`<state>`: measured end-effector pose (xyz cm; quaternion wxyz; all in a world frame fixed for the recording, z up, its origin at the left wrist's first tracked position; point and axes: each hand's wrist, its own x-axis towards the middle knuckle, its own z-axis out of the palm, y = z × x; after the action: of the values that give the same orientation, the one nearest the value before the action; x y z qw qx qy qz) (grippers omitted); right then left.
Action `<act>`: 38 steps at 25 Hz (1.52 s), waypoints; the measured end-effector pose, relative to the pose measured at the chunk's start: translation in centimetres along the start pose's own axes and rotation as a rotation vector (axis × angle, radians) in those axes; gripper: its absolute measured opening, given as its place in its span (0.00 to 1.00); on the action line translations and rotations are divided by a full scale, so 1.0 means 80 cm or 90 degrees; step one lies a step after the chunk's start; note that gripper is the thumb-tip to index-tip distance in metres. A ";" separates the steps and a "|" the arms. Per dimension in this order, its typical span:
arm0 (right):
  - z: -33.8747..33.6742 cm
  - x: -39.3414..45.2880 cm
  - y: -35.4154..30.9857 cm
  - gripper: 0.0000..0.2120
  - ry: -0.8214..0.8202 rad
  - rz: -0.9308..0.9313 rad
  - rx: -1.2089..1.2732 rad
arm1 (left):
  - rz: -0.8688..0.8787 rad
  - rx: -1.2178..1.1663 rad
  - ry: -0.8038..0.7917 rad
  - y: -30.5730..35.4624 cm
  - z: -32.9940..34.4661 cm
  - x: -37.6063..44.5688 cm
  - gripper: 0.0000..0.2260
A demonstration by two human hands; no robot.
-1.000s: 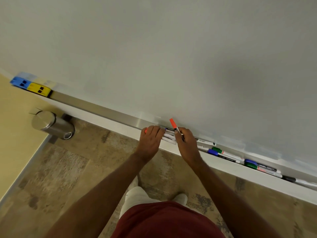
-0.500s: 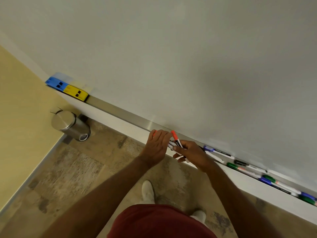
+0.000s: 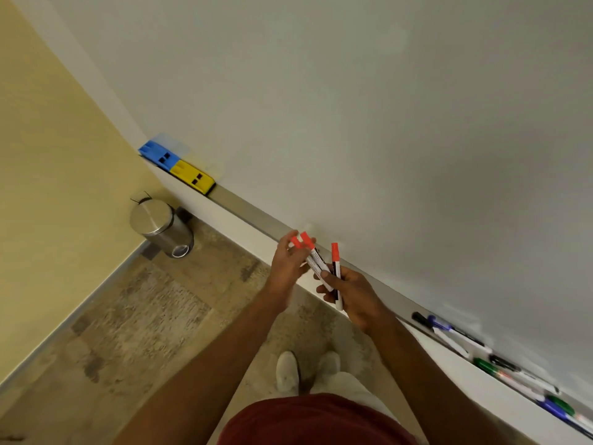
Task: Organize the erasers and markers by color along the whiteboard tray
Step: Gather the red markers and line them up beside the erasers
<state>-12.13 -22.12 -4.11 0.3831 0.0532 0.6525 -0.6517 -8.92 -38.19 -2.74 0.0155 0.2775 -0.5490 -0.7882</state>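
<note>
My left hand (image 3: pixel 286 264) grips red-capped markers (image 3: pixel 308 241), their caps pointing up toward the whiteboard. My right hand (image 3: pixel 353 297) holds another red-capped marker (image 3: pixel 335 268) upright and touches the barrel of the left bundle. Both hands hover just in front of the metal whiteboard tray (image 3: pixel 247 208). A blue eraser (image 3: pixel 158 154) and a yellow eraser (image 3: pixel 192 176) sit side by side at the tray's far left end. Black, blue and green markers (image 3: pixel 449 332) lie mixed in the tray at the lower right.
A steel pedal bin (image 3: pixel 158 227) stands on the floor by the corner, below the erasers. The yellow side wall (image 3: pixel 48 155) closes the left. My feet (image 3: pixel 305 370) stand close to the wall under the tray.
Both hands lifted the red markers off the tray and hold them up in front of it. My view swung left, so the erasers and bin sit nearer the middle.
</note>
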 end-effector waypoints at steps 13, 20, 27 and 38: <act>0.079 0.086 -0.079 0.14 -0.294 -0.017 -0.318 | 0.010 -0.132 0.049 0.040 -0.068 0.027 0.09; 0.143 0.145 -0.113 0.16 -0.307 0.035 -0.338 | -0.048 -0.148 0.035 0.081 -0.135 0.087 0.15; 0.207 0.209 -0.095 0.14 -0.119 0.080 -0.037 | -0.084 -0.257 0.102 0.101 -0.205 0.168 0.09; 0.262 0.254 -0.062 0.13 0.152 0.107 0.291 | -0.197 -0.163 0.179 0.104 -0.239 0.224 0.15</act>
<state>-20.16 -50.25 -8.64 0.3338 0.2687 0.5224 -0.7372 -17.68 -63.79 -7.62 0.0059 0.4609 -0.3879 -0.7982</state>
